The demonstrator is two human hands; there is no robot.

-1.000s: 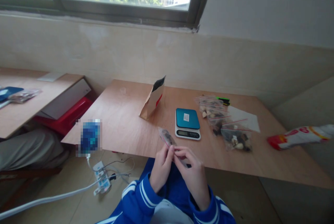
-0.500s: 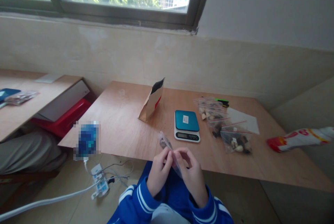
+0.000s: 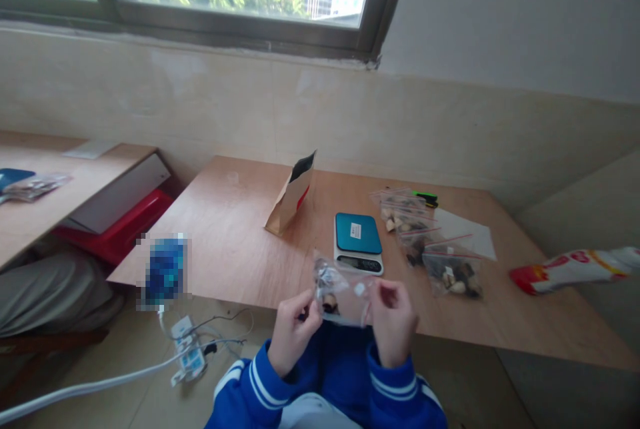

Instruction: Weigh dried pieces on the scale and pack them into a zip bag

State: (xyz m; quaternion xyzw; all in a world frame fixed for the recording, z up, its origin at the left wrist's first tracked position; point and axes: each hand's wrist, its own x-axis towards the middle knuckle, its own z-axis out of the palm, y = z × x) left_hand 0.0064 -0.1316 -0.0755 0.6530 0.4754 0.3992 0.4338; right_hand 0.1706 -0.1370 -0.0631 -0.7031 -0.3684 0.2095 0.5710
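A clear zip bag (image 3: 347,302) is stretched sideways between my two hands, above the table's front edge. Dark and pale pieces gather at its left end. My left hand (image 3: 296,327) is closed on that end, thumb against fingers. My right hand (image 3: 394,317) pinches the opposite end. Just beyond the bag sits a digital kitchen scale (image 3: 358,232) with a blue-green top and a small white label; the bag overlaps its front in view. Several filled zip bags (image 3: 455,275) lie in an overlapping row right of the scale.
A brown paper bag (image 3: 290,195) stands open behind, left of the scale. White paper (image 3: 467,232) and a green and black tool (image 3: 425,198) lie at the right, near a red and white packet (image 3: 570,270). A power strip (image 3: 190,349) is on the floor.
My hands have moved apart, spreading the zip bag that was edge-on between them. It is now broadside to view, with its contents showing at the left.
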